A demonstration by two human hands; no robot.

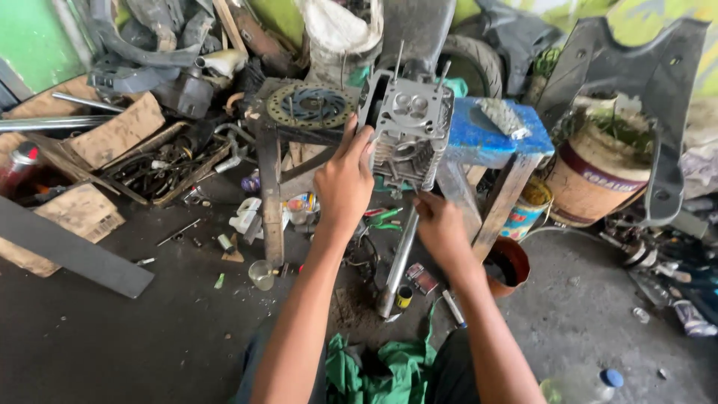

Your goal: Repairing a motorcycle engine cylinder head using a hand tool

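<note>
My left hand [345, 179] grips the side of the grey finned metal cylinder head [407, 127], fingers pressed to its edge; my right hand [441, 224] closes on its underside. It stands upright between a rusty stand and a blue wooden stool [479, 138], valve seats facing me. A reddish-brown bowl [516, 263] beside the stool looks dark inside; a small clear cup [261, 274] sits on the floor

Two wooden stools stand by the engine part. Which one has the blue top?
The stool on the right, beside the cylinder head that the left hand steadies. The other stool carries a brake disc and is bare dark wood.
</note>
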